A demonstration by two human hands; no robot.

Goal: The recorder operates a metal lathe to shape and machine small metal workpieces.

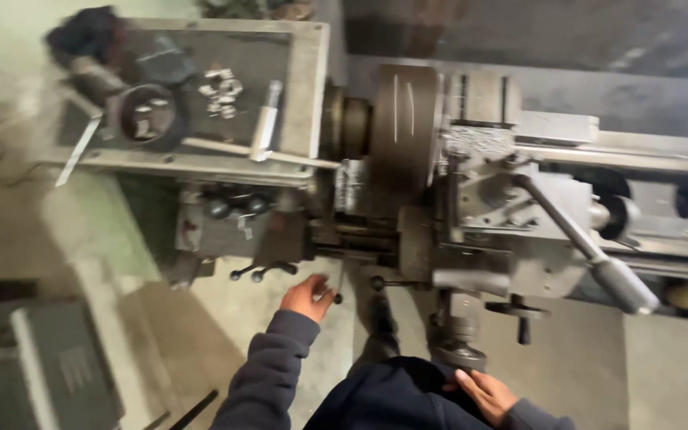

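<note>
— Head view first: what are the hands on?

— The left hand (pixel 306 297), low centre of the frame, reaches to a small black-knobbed lever (pixel 336 299) on the front of the lathe (pixel 408 183). Its fingers curl loosely round the knob; motion blur hides whether they truly pinch it. The right hand (pixel 483 394), at the bottom edge right of centre, rests by the person's dark clothing just beneath a handwheel (pixel 457 350), fingers lying together, holding nothing.

— How would that lever handle?

— I judge it stiff and rigid, steel with a hard ball end, probably a little oily. Take it by the knob, where the leverage is best; it will not flex or break.

— Anything else near?

— The chuck (pixel 404 135) sits at upper centre, and a long grey handle (pixel 583 243) slants down toward the right. A metal tray (pixel 304 87) at upper left holds a round dark part (pixel 149 115) and small bright fittings (pixel 220 89).

— Any packages, labels, signs?

— No packages. A small pale plate (pixel 246 227) shows on the machine's front, left of centre, too blurred to make out. A grey box (pixel 61 366) at lower left bears a faint pale marking.
</note>
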